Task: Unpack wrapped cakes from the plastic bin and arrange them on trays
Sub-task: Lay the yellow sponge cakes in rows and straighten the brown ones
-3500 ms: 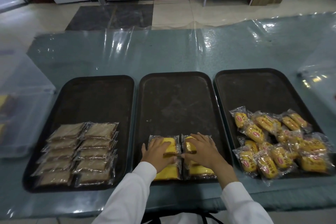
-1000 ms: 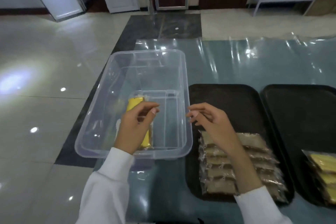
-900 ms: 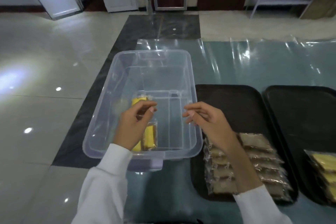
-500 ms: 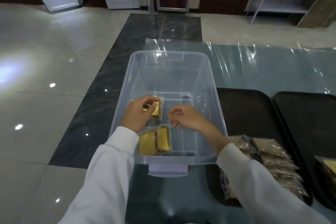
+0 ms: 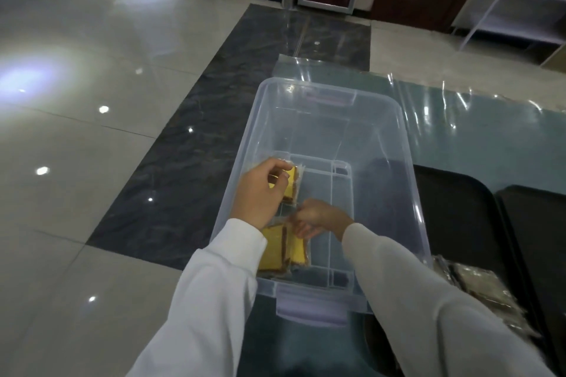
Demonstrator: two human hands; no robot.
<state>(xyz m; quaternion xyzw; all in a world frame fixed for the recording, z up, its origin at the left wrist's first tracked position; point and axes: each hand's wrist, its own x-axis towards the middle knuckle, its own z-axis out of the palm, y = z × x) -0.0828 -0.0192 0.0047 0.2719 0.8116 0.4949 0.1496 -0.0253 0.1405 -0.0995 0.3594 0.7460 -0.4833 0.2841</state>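
Right hand (image 5: pixel 318 219) now lower in bin (image 5: pixel 407 162), grasping centre cake (image 5: pixel 294 246) | left hand (image 5: pixel 260 193) pinches upper cake (image 5: pixel 291 185), freeing both for trays.

The bench (image 5: pixel 477 138) has a grey-green top under a sheet of clear plastic film (image 5: pixel 444 95) that wrinkles and catches the light. A clear plastic bin (image 5: pixel 324 119) stands on it at the left end. Just beside the bin, to the right, lies a dark tray (image 5: pixel 459 217), and another dark tray (image 5: pixel 539 223) lies next to that one.
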